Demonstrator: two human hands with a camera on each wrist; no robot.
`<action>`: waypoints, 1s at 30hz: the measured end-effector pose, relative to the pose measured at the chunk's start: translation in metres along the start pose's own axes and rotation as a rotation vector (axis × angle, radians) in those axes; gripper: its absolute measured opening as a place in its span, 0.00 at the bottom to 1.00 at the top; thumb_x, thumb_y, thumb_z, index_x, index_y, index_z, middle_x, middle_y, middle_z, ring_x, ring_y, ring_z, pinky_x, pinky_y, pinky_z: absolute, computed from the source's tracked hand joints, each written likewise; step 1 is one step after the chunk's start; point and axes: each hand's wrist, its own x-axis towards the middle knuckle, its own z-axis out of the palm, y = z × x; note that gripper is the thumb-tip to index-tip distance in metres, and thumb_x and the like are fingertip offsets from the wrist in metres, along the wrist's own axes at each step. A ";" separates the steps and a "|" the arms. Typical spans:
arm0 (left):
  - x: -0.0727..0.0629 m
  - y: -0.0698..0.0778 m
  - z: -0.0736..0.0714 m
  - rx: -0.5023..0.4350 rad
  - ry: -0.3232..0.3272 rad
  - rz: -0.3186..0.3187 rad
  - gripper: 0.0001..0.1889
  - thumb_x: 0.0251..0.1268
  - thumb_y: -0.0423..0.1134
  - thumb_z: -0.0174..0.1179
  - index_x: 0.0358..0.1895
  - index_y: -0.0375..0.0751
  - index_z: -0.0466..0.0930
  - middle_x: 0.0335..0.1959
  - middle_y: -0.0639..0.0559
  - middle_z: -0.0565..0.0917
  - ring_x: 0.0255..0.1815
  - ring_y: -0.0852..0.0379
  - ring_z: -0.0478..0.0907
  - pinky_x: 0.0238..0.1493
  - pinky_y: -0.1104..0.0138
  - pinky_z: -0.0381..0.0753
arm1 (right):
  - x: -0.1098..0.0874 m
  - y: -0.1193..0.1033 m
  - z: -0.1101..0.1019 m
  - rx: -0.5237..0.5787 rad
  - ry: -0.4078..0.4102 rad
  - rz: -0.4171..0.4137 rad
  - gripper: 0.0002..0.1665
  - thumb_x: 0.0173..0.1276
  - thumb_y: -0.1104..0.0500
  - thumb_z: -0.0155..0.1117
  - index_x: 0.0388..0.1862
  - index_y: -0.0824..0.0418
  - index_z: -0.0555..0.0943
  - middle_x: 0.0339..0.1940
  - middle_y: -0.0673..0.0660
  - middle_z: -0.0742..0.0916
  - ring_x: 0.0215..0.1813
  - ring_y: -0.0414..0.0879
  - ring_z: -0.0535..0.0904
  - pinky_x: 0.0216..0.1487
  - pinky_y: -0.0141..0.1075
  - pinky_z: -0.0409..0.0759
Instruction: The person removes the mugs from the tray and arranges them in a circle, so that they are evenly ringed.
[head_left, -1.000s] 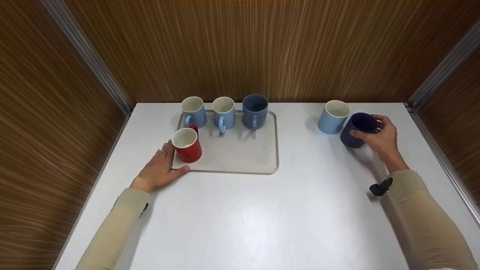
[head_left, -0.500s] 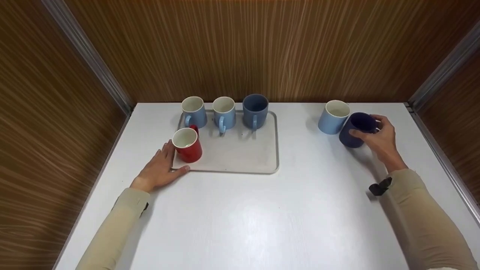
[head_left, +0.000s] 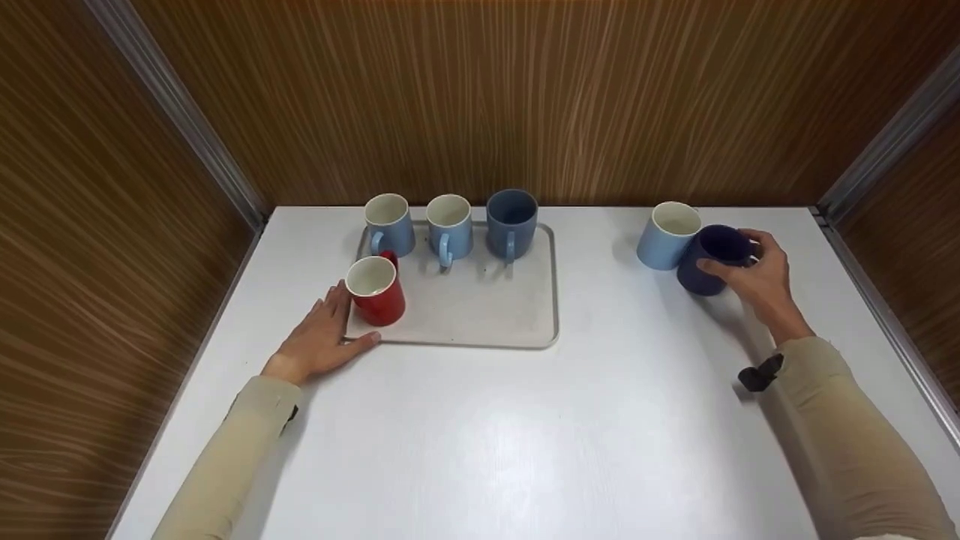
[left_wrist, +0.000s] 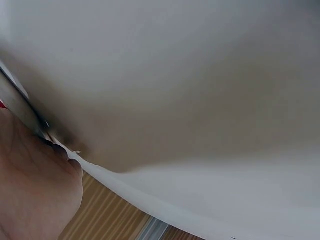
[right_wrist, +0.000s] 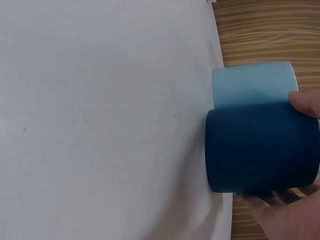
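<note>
Nearest, short of the tray (head_left: pixel 495 307): white bench (head_left: pixel 480 442), crossed by left sleeve (head_left: pixel 225 457) and right sleeve (head_left: pixel 855 427). At the right cuff, small black device (head_left: pixel 761 373), low over the bench; could scrape there if lowered.

At the tray's near left corner: left hand (head_left: pixel 319 341), fingers straight along the left edge, thumb over the near edge, gripping nothing. Just inside that corner: red mug (head_left: pixel 381 300), upright, handle toward the far edge; cannot tell whether touched by the fingertips. Could jog it, or slide the whole tray, by pushing too hard there.

Well right of the tray: dark blue mug (right_wrist: pixel 262 147), held in the right hand (head_left: pixel 761 277), thumb near the rim, fingers at the handle side. Cannot tell whether resting or slightly lifted. Could tilt or slip, given so high a grip. Just beyond, a little nearer the tray: light blue mug (head_left: pixel 664 241), upright, perhaps touching. Likeliest mishap: knocking it, if moved straight toward the tray without first going round.

Along the tray's far edge, left to right: left light blue mug (head_left: pixel 397 234), middle light blue mug (head_left: pixel 457 236), grey-blue mug (head_left: pixel 517 234), handles jutting nearward, easy to snag. Beyond the tray: wood-grain wall (head_left: pixel 480 105), close behind that row, blocking any backward push.
</note>
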 end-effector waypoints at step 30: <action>-0.001 -0.002 0.002 0.029 0.011 0.002 0.63 0.71 0.82 0.43 0.88 0.37 0.32 0.91 0.40 0.38 0.91 0.39 0.36 0.89 0.44 0.41 | -0.025 -0.143 0.089 -0.203 -0.107 -0.420 0.63 0.59 0.37 0.84 0.82 0.63 0.64 0.78 0.66 0.73 0.80 0.64 0.68 0.80 0.61 0.68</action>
